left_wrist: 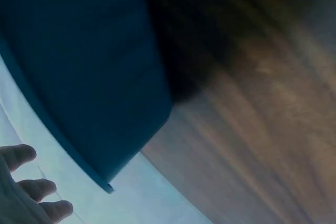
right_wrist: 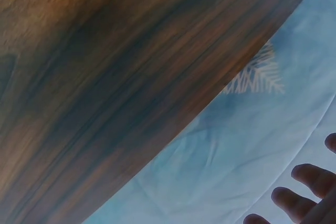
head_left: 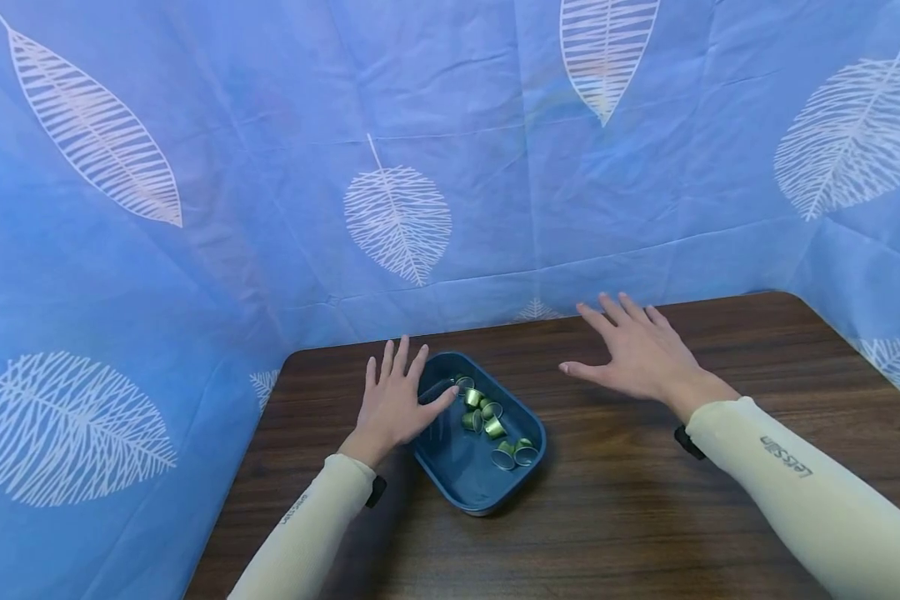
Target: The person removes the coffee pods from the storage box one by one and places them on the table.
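A dark blue rectangular bin [head_left: 468,490] sits at an angle on the wooden table. Several small green metallic cups, like coffee capsules [head_left: 495,427], lie loose inside it, mostly along its right side. My left hand [head_left: 393,406] hovers at the bin's left edge with fingers spread, its thumb reaching over the opening and hiding part of the inside. In the left wrist view the outer wall of the bin [left_wrist: 89,61] fills the upper left, beside the fingertips [left_wrist: 39,188]. My right hand [head_left: 641,354] is held out over the table to the right, fingers spread, holding nothing.
The dark wooden table [head_left: 607,517] extends to both sides of the bin. Behind it and at its sides hangs a blue cloth [head_left: 495,208] with white leaf prints, close to the table's back edge. Pale sleeves cover both forearms.
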The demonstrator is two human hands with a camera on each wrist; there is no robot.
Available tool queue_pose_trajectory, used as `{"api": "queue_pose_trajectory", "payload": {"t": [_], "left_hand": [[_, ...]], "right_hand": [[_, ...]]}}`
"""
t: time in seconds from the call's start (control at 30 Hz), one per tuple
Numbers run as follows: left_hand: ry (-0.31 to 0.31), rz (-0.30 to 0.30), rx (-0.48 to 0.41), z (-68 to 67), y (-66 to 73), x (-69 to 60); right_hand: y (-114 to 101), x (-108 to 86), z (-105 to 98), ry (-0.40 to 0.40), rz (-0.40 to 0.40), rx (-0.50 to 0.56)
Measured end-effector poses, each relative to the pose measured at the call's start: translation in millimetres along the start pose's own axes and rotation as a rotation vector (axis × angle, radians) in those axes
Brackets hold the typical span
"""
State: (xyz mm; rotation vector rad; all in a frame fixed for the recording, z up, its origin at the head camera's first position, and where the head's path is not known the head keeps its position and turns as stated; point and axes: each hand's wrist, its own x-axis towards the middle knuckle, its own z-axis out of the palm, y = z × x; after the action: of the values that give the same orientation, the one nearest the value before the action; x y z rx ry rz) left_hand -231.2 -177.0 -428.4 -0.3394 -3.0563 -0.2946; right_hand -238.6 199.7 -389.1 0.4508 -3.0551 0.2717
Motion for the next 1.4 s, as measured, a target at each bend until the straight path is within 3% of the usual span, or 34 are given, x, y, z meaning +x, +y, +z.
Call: {"api": "queue_pose_trajectory", "payload": {"t": [0.37, 0.63, 1.03, 1.4], "left_hand": [[0.042, 0.048, -0.055, 6.1, -7.4, -25.9], [0.125, 0.092, -0.117, 13.3, -5.8, -41.3], [0.082, 0.064, -0.143, 31.3, -12.3, -50.1], [0.067, 0.065, -0.18, 36.6, -11.8, -58.2]], "right_hand": [[-21, -12.3, 8, 0.019, -0.079, 0.032], [-32, -21.0, 18, 0.033, -0.127, 0.047], [-42, -26.6, 34, 0.037, -0.17, 0.071], [-52, -33.7, 39, 0.02, -0.201, 0.097]]}}
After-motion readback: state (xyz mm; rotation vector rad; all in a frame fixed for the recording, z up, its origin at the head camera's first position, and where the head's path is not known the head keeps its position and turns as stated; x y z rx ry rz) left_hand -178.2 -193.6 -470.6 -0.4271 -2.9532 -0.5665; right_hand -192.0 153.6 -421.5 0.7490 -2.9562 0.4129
